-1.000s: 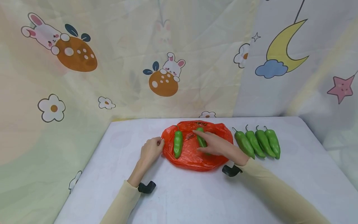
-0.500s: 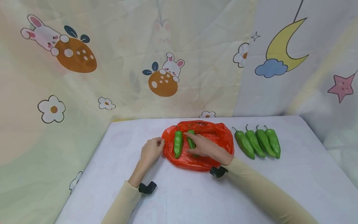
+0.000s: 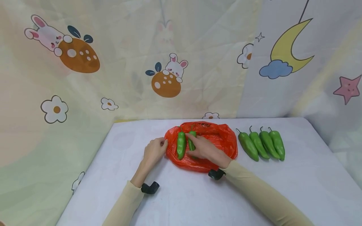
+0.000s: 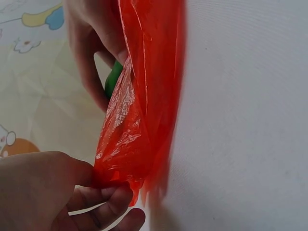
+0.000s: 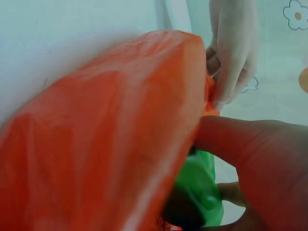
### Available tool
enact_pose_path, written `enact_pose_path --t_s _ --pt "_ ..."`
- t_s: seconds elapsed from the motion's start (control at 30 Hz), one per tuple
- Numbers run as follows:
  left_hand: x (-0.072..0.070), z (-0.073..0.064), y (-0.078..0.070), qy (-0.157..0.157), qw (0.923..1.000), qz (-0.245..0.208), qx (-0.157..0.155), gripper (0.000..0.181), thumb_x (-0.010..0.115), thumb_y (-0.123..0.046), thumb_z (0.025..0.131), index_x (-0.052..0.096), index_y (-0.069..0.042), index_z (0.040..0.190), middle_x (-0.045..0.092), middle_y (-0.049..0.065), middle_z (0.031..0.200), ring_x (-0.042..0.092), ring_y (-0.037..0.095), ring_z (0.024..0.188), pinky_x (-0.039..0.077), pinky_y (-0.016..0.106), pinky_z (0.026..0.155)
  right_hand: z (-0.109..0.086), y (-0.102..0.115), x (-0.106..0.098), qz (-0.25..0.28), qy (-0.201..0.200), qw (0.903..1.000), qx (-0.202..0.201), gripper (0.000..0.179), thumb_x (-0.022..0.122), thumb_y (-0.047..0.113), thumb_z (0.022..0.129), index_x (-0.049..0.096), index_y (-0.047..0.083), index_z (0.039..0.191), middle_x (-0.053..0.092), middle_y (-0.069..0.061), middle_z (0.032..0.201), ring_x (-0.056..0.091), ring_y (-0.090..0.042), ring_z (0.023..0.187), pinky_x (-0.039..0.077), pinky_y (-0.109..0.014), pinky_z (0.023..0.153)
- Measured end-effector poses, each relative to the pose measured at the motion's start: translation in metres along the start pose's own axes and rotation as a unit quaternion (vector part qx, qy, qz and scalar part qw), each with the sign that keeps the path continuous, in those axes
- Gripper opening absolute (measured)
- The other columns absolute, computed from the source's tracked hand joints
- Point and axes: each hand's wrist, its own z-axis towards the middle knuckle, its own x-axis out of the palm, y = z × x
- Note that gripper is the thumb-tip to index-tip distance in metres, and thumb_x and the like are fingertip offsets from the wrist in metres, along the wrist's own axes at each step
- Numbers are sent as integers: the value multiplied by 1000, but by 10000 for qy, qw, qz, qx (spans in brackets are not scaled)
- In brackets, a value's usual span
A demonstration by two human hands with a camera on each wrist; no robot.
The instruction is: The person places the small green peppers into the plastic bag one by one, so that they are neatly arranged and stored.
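A red plastic bag (image 3: 231,141) lies spread open on the white table. My left hand (image 3: 154,150) pinches its left rim between thumb and fingers; the left wrist view shows the film (image 4: 126,154) bunched in that grip. One green pepper (image 3: 181,145) rests inside, along the left side of the bag. Just to its right, a second green pepper (image 3: 191,145) stands stem away from me, parallel to the first. My right hand (image 3: 205,148) reaches over the bag and holds this one, thumb and fingers on either side. In the right wrist view, the bag's wall partly hides the held pepper (image 5: 204,192).
Several more green peppers (image 3: 260,144) lie in a slanting row on the table (image 3: 181,197), right of the bag, stems pointing away. A cartoon-print cloth (image 3: 118,72) hangs behind the table's far edge.
My right hand has moved left inside the bag with its pepper, bringing it beside the other one. Between the last two frames it shifts only slightly. My left hand keeps its place on the rim.
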Motion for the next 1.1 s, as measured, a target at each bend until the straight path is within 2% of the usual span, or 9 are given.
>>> enact_pose_path --t_s 0.1,0.33,0.57,0.8,0.9,1.1 --pt "-1 0 -2 43 10000 -49 15 30 53 -30 100 65 -14 77 54 0 59 49 15 54 36 26 49 0 2 0 -16 29 10000 58 84 71 41 90 26 25 159 46 -14 152 51 -31 130 50 -51 101" --pt "-3 -1 -3 21 10000 -4 62 32 52 -30 100 62 -15 74 53 0 58 48 15 53 35 26 48 2 8 0 -145 140 9995 257 83 71 39 90 26 27 159 47 -13 150 53 -29 115 52 -48 95" --pt "0 -2 -3 1 9999 35 113 31 52 -30 100 63 -15 75 52 -1 58 48 15 54 34 27 48 3 14 0 -244 228 9988 368 85 72 42 90 26 25 159 45 -10 155 46 -35 138 41 -58 109" --pt "1 -1 -4 -9 10000 -4 88 32 52 -30 100 63 -15 75 52 0 58 48 15 54 34 27 48 6 17 -1 -144 330 9980 517 89 72 45 89 22 25 160 38 -10 159 38 -37 145 36 -61 113" --pt "1 -2 -4 -5 10000 19 41 32 52 -30 100 62 -15 74 52 0 58 47 15 54 33 27 49 5 16 -1 -126 342 9982 487 89 72 45 89 22 26 160 40 -11 158 41 -37 142 37 -60 112" --pt "1 -2 -3 -31 10000 70 44 33 52 -30 100 62 -15 73 51 -1 57 47 15 53 33 27 48 2 13 -4 -121 267 9990 351 93 75 44 87 21 23 160 47 -11 151 52 -32 126 48 -53 103"
